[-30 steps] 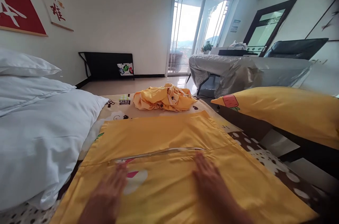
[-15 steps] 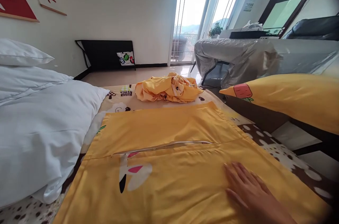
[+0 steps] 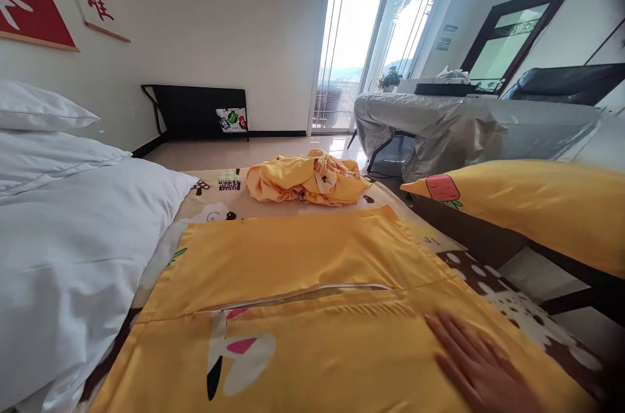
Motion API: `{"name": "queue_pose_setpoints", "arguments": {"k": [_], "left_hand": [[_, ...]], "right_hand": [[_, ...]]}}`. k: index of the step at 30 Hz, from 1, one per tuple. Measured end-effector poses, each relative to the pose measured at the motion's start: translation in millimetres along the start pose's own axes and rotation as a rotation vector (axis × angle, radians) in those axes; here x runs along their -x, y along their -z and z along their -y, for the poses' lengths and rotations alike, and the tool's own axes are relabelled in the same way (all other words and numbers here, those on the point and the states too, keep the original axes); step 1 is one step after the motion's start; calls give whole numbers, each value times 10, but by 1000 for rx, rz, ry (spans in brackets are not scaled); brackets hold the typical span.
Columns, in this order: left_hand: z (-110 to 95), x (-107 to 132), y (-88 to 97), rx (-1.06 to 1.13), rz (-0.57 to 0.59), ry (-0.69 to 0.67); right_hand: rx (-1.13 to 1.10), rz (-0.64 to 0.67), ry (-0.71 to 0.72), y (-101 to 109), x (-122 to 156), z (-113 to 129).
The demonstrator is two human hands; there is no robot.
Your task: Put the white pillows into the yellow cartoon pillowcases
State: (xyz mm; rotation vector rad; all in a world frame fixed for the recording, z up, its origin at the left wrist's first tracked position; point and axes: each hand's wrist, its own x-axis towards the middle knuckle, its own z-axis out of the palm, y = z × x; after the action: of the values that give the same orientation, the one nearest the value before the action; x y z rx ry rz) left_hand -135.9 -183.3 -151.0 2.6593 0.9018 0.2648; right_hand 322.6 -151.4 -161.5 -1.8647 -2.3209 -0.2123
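Only the right hand (image 3: 481, 367) shows up, and its wrist is chopped off by the bottom edge. The left hand is out of shot completely, so no idea what it's doing. The right one lies palm down, fingers loosely spread and gripping nothing, just pressed flat on the near right part of the yellow pillowcase (image 3: 303, 250). That pillowcase is spread smooth across the bed right in front of the person, near edge cut off too. There's a zipper slit (image 3: 293, 292) running across its middle, and a cartoon print (image 3: 239, 354) that I honestly can't make out. Under it is a patterned sheet (image 3: 493, 283), brown with white blobs. Big white pillows (image 3: 73, 256) are stacked on the left, a crumpled yellow cloth (image 3: 307, 178) sits at the far end of the bed, and a stuffed yellow pillow (image 3: 537, 211) is off to the right. Beyond that: bright glass doors (image 3: 371, 42), a covered table (image 3: 463, 126), a black frame (image 3: 195, 112) leaning on the wall, and a red hanging (image 3: 29, 2), partly cropped.
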Motion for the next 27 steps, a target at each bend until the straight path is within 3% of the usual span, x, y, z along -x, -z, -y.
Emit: {"name": "queue_pose_setpoints", "arguments": {"k": [2, 4, 7, 9, 11, 12, 14, 16, 18, 21, 24, 27], "left_hand": [[241, -47, 178, -11, -18, 49], [476, -200, 437, -20, -49, 95], [767, -602, 806, -77, -118, 382], [943, -877, 941, -128, -129, 600], [1153, -1007, 975, -143, -115, 671], [1281, -984, 968, -144, -112, 683], [1582, -759, 945, -159, -120, 748], [1900, -379, 947, -212, -172, 843], [2154, 2, 985, -247, -188, 952], [2318, 317, 1093, -262, -155, 1076], [2266, 266, 1257, -318, -120, 1147], [2170, -4, 1441, -414, -165, 1098]], "right_hand": [[4, -68, 9, 101, -242, -188], [-62, -94, 32, 273, -705, 17], [-278, 72, 166, 467, -1556, 879], [-368, 238, 261, 457, -2020, 1520], [-405, 340, 333, 347, -2318, 1923], [-410, 342, 394, 274, -2411, 1978], [-393, 335, 406, 129, -2528, 1776], [-344, 310, 281, 13, -2608, 1263], [-184, 299, 65, -68, -2693, 667], [6, 251, -90, -117, -2823, 59], [139, 161, -247, -48, -2916, -31], [103, 29, -172, 95, -2987, 202]]}}
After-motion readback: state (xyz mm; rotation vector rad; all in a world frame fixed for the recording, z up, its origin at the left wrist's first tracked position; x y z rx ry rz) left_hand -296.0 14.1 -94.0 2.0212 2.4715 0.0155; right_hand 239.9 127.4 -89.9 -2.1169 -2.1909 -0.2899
